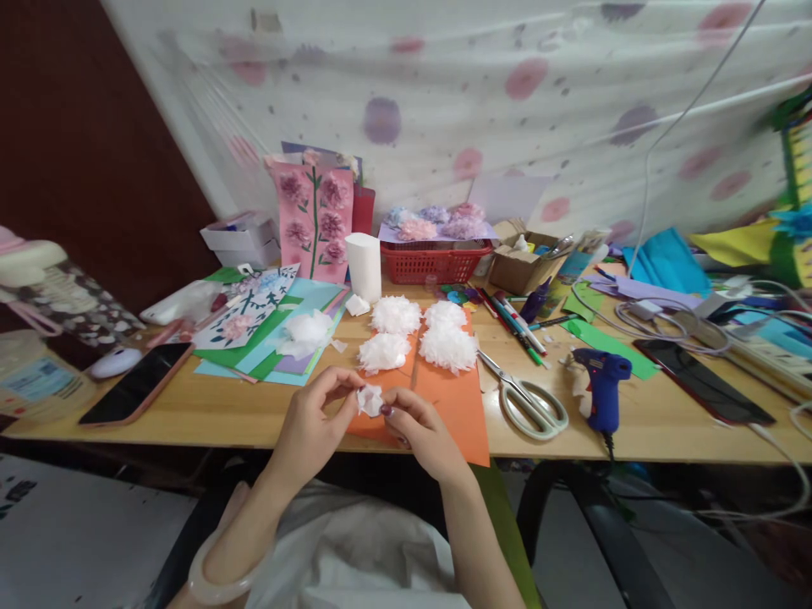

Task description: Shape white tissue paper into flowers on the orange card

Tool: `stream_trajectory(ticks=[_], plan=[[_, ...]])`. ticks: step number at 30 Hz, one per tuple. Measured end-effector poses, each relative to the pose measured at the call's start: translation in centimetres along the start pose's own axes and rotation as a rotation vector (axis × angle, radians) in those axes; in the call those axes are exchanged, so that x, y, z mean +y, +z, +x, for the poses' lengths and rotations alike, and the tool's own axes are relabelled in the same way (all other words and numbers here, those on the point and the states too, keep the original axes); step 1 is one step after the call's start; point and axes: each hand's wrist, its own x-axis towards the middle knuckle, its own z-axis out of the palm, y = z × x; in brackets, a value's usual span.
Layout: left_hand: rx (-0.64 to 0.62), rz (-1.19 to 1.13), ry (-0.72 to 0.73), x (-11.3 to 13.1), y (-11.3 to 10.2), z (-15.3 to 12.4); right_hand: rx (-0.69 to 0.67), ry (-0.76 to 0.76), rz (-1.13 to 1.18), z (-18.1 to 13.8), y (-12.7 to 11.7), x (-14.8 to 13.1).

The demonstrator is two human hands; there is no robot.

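A small piece of crumpled white tissue paper [369, 400] is pinched between my two hands, above the near part of an orange paper sheet [453, 414]. My left hand [320, 416] grips its left side with thumb and forefinger. From the right, my right hand [419, 425] pinches the other side. Just beyond, fluffy white paper flowers [394, 315] sit in two pairs on the orange sheet. A loose heap of white tissue pieces [308, 330] lies to the left on coloured papers [254, 359].
Scissors [529, 397] and a blue glue gun [602, 385] lie on the right. Phones [136, 385] rest at both sides. Behind stand a white paper roll [364, 266], a red basket [435, 264], a cardboard box [523, 266] and a pink flower card [315, 220]. Cables [666, 321] run at right.
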Motion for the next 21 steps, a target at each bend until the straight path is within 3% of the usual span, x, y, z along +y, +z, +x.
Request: stream_trajectory(ticks=[9,13,17,21], plan=[[0.247,-0.157,-0.089,-0.9,-0.7,1.0,0.03,0.008,0.033,0.2,0.0,0.3],[0.336,-0.07,-0.031,-1.2,-0.5,0.4,0.058,0.021,0.04,0.2,0.1,0.3],[0.264,0.107,0.129,-1.0,0.4,-0.7,0.055,0.001,0.017,0.2,0.2,0.3],[0.153,0.071,0.136,-0.5,1.4,-1.1,0.014,-0.022,0.04,0.0,0.1,0.2]])
